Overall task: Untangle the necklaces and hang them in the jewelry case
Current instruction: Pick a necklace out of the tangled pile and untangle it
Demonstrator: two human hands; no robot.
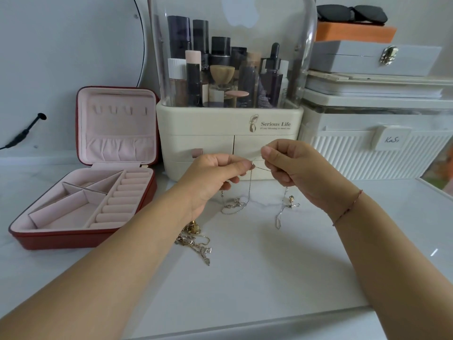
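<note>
i see my left hand (215, 177) and right hand (294, 168) each pinching a thin silver chain (250, 190) stretched between them, its ends trailing onto the white marble top (269, 266). a gold tangle (196, 239) lies beside my left forearm. the red jewelry case (85, 240) sits open at left, next to the cream cosmetics organiser (228, 123); a ribbed white box (367, 158) stands right of it

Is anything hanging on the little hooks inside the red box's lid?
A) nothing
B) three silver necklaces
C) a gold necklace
A: the hooks in the lid of the open jewelry case are bare; the left hand and right hand pinch a silver chain, and gold necklaces lie on the table.
</note>
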